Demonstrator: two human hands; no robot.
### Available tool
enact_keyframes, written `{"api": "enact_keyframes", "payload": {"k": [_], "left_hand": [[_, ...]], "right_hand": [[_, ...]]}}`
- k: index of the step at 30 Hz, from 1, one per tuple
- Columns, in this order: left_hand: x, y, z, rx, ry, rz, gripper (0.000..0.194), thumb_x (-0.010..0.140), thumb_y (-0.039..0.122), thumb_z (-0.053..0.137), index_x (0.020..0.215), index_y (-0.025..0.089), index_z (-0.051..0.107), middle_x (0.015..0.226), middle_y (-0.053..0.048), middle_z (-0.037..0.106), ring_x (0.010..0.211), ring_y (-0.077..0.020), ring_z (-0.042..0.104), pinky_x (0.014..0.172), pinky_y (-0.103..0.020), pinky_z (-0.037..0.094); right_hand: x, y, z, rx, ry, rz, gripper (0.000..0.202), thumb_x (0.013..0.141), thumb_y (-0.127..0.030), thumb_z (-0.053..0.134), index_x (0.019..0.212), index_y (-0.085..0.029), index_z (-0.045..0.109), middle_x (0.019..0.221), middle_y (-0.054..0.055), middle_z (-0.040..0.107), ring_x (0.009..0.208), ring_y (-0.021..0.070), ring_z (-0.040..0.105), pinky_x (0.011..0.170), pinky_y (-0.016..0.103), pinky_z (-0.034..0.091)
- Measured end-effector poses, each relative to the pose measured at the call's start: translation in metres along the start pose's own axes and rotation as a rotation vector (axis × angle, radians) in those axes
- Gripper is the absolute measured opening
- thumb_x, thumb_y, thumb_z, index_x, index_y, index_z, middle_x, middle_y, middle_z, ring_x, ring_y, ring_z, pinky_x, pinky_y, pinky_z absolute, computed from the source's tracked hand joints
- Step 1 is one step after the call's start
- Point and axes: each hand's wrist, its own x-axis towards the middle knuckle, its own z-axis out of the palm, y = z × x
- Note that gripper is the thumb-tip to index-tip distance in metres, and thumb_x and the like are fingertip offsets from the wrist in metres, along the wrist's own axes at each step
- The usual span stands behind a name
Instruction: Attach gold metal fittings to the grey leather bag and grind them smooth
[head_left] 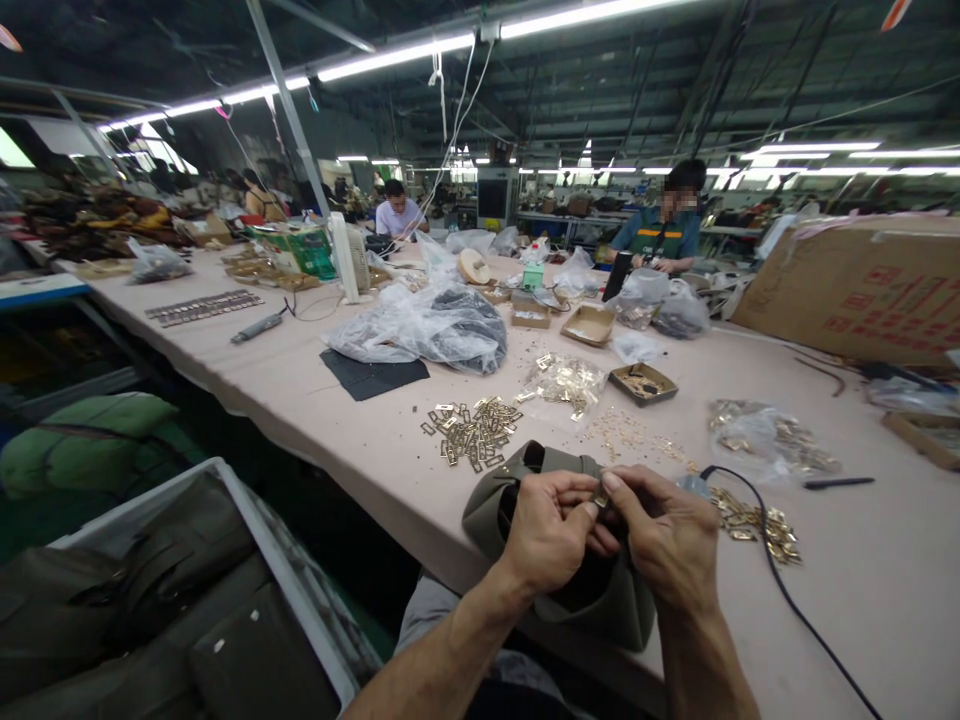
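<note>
A dark olive-grey bag (626,605) rests at the table's near edge, its mouth open toward me. Above the opening, my left hand (551,525) and my right hand (667,535) meet with fingertips pinched. Between them is a small gold-coloured metal fitting (601,496) at a strap or tab of the bag. Both hands are closed; the fingers partly hide the fitting and the tab. Just beyond the bag lies a pile of flat rectangular metal frames (474,432). Gold metal pieces (757,525) are heaped right of my right hand.
A white crate (289,570) with dark bags stands at lower left. A black cable (787,590) runs along the right. Farther back are a plastic bag of gold fittings (566,385), a small tray (643,384), a pen (838,483) and a cardboard box (862,290). Two people sit across the table.
</note>
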Motion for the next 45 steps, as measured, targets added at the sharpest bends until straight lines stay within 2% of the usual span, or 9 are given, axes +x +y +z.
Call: {"api": "enact_keyframes", "payload": {"k": [4,13,23,28,31,38,45], "left_hand": [[0.002,0.001,-0.002,-0.021,-0.029,-0.010,0.039,0.082,0.030,0.077,0.111,0.004,0.072,0.088,-0.015,0.078,0.056,-0.0158,0.073,0.054,-0.022,0.060],[0.008,-0.002,0.003,0.056,0.107,0.023,0.027,0.079,0.026,0.075,0.098,0.008,0.068,0.079,-0.013,0.076,0.044,-0.0142,0.066,0.043,-0.020,0.053],[0.008,-0.003,0.000,-0.020,0.024,-0.015,0.039,0.081,0.031,0.077,0.109,0.006,0.067,0.084,-0.013,0.078,0.055,-0.0173,0.074,0.053,-0.022,0.059],[0.007,-0.003,0.003,-0.028,0.071,-0.018,0.036,0.080,0.031,0.077,0.105,0.007,0.066,0.078,-0.012,0.077,0.053,-0.0171,0.072,0.050,-0.021,0.058],[0.007,-0.004,0.003,-0.015,0.084,-0.017,0.032,0.080,0.029,0.075,0.103,0.007,0.067,0.082,-0.013,0.078,0.051,-0.0162,0.071,0.049,-0.022,0.058],[0.012,-0.008,-0.003,0.080,0.104,0.014,0.024,0.080,0.023,0.071,0.100,0.009,0.071,0.089,-0.014,0.079,0.058,-0.0188,0.073,0.053,-0.026,0.061],[0.013,-0.009,0.001,0.098,0.118,0.032,0.022,0.084,0.027,0.070,0.099,0.013,0.067,0.084,-0.011,0.078,0.050,-0.0172,0.069,0.048,-0.026,0.058]], "right_hand": [[-0.001,-0.002,0.000,0.020,-0.008,0.007,0.023,0.090,-0.041,0.078,0.094,-0.019,0.080,0.079,0.003,0.071,0.064,0.0140,0.065,0.055,0.021,0.054],[0.000,0.004,0.003,0.043,-0.015,-0.049,0.022,0.091,-0.040,0.077,0.095,-0.018,0.079,0.076,0.002,0.069,0.061,0.0139,0.064,0.053,0.022,0.053],[0.004,0.006,0.000,0.023,-0.003,-0.056,0.020,0.092,-0.040,0.076,0.093,-0.020,0.079,0.077,0.001,0.070,0.061,0.0127,0.063,0.055,0.021,0.053],[0.004,0.012,-0.010,0.031,-0.139,-0.051,0.021,0.091,-0.036,0.078,0.108,-0.024,0.078,0.091,0.002,0.073,0.075,0.0143,0.068,0.065,0.021,0.057],[0.005,0.013,-0.016,0.009,-0.208,-0.088,0.027,0.090,-0.032,0.080,0.116,-0.026,0.076,0.092,0.001,0.072,0.076,0.0131,0.067,0.067,0.021,0.057],[0.006,0.013,-0.011,-0.067,-0.249,-0.200,0.028,0.095,-0.025,0.071,0.123,-0.026,0.070,0.089,-0.001,0.067,0.073,0.0112,0.065,0.069,0.023,0.056],[0.008,0.016,-0.013,-0.086,-0.285,-0.229,0.028,0.098,-0.025,0.067,0.126,-0.026,0.068,0.091,0.000,0.066,0.074,0.0123,0.065,0.070,0.025,0.057]]}}
